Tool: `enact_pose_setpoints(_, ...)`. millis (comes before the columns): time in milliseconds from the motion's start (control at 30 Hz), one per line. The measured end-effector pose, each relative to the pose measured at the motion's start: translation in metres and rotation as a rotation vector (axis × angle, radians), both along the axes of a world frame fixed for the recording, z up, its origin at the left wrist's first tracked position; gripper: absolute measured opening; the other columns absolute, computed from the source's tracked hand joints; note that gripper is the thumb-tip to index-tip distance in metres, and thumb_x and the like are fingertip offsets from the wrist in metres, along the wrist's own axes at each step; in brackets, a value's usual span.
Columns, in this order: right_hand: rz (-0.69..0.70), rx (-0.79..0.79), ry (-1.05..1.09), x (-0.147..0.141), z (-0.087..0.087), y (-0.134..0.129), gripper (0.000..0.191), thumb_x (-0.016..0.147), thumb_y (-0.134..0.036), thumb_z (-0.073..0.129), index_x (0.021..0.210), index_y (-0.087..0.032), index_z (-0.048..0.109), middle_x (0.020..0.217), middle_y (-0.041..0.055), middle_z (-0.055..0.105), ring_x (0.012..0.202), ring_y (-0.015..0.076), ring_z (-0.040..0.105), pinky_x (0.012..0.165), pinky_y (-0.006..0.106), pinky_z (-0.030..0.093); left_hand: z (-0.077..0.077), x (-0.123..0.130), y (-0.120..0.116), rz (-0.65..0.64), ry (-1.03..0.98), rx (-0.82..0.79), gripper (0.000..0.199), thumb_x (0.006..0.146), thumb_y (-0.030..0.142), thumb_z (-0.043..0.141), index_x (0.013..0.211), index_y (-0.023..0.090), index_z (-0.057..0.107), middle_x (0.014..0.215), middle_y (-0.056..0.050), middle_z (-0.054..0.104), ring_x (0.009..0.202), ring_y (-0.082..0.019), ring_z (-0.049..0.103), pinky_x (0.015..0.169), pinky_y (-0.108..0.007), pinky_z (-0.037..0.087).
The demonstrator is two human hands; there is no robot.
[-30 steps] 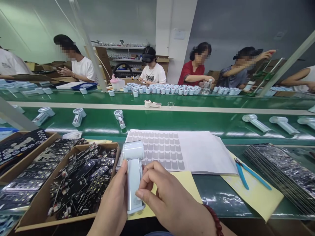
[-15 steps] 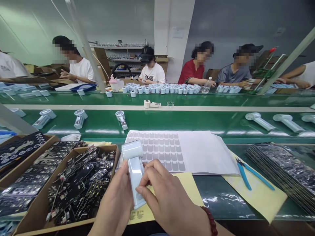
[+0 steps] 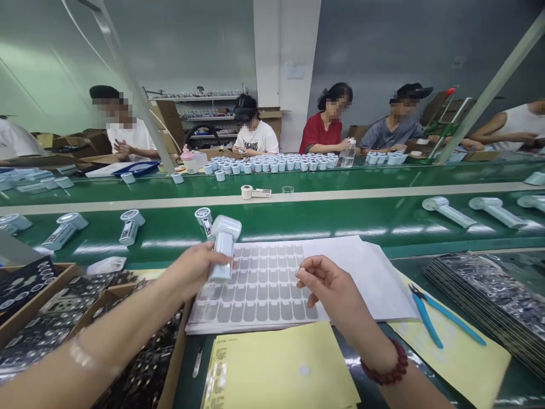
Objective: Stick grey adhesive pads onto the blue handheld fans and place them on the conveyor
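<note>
My left hand (image 3: 191, 271) grips the handle of a pale blue handheld device (image 3: 227, 228) with a drum-shaped head, holding it out over the far left of the sticker sheet (image 3: 255, 287). That sheet carries rows of grey rounded labels, with blank backing at the left end of the nearer rows. Above the sheet's right part, my right hand (image 3: 330, 284) has thumb and forefinger pinched together. Something small and whitish shows at those fingertips, too small to name. Nearest me lies a stack of yellow paper (image 3: 281, 363).
Boxes of dark circuit boards (image 3: 140, 363) stand at left, tweezers (image 3: 198, 362) beside them. Blue-handled cutters (image 3: 430, 318) and stacked boards (image 3: 485, 301) lie right. Similar devices (image 3: 131, 226) rest on the green conveyor (image 3: 323, 218). Several people work across it.
My left hand has carried the device forward, away from me, toward the conveyor. My right hand has left its handle and moved right, over the label sheet. The view has shifted slightly.
</note>
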State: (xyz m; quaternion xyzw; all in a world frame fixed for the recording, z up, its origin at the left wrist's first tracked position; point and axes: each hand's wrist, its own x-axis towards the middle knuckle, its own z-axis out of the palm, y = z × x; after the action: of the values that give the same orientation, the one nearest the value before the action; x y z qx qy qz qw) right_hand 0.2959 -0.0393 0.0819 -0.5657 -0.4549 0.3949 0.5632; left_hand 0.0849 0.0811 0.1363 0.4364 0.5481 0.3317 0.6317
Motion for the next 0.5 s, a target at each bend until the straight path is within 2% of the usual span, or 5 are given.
enact_pose_setpoints(100, -0.070, -0.065, -0.114, 0.027, -0.013, 0.017, 0.028, 0.083, -0.042, 0.064, 0.099, -0.019, 0.060, 0.079, 0.0019, 0.066, 0.079, 0.0202, 0.068, 0.055, 0.028, 0.056, -0.008, 0.022, 0.060, 0.022, 0.088, -0.004, 0.010, 0.084, 0.011, 0.066, 0.094, 0.012, 0.065, 0.084, -0.003, 0.067, 0.064, -0.012, 0.061, 0.055, -0.025, 0.053)
enact_pose_setpoints(267, -0.121, -0.166, -0.452, 0.051, -0.024, 0.050, 0.019, 0.090, -0.030, 0.056, 0.082, -0.018, 0.069, 0.089, 0.0079, 0.075, 0.089, 0.0245, 0.070, 0.075, 0.036, 0.056, -0.035, 0.061, 0.120, 0.051, 0.205, 0.044, 0.032, 0.090, 0.033, 0.062, 0.118, 0.016, 0.061, 0.114, -0.009, 0.065, 0.092, -0.020, 0.065, 0.076, -0.038, 0.057)
enact_pose_setpoints(333, -0.126, -0.194, -0.604, 0.052, -0.026, 0.063, 0.023, 0.093, -0.023, 0.053, 0.105, -0.021, 0.072, 0.105, 0.0077, 0.075, 0.102, 0.0254, 0.067, 0.085, 0.038, 0.052, -0.043, 0.067, 0.133, 0.079, 0.286, 0.078, 0.036, 0.090, 0.035, 0.062, 0.121, 0.017, 0.060, 0.119, -0.010, 0.063, 0.097, -0.022, 0.065, 0.080, -0.042, 0.057)
enact_pose_setpoints(400, -0.119, -0.234, -0.742, 0.050, -0.028, 0.072, 0.040, 0.093, -0.018, 0.052, 0.131, -0.023, 0.061, 0.114, 0.0076, 0.074, 0.112, 0.0267, 0.064, 0.086, 0.039, 0.050, -0.045, 0.064, 0.143, 0.117, 0.396, 0.134, 0.038, 0.089, 0.035, 0.063, 0.122, 0.017, 0.060, 0.122, -0.010, 0.062, 0.102, -0.024, 0.064, 0.083, -0.044, 0.056)
enact_pose_setpoints(500, -0.089, -0.286, -0.888, 0.046, -0.031, 0.081, 0.053, 0.092, -0.013, 0.053, 0.144, -0.021, 0.048, 0.114, 0.0089, 0.074, 0.115, 0.0271, 0.062, 0.078, 0.035, 0.050, -0.039, 0.045, 0.155, 0.177, 0.578, 0.239, 0.040, 0.088, 0.033, 0.065, 0.124, 0.018, 0.059, 0.131, -0.011, 0.058, 0.113, -0.027, 0.060, 0.091, -0.048, 0.052)
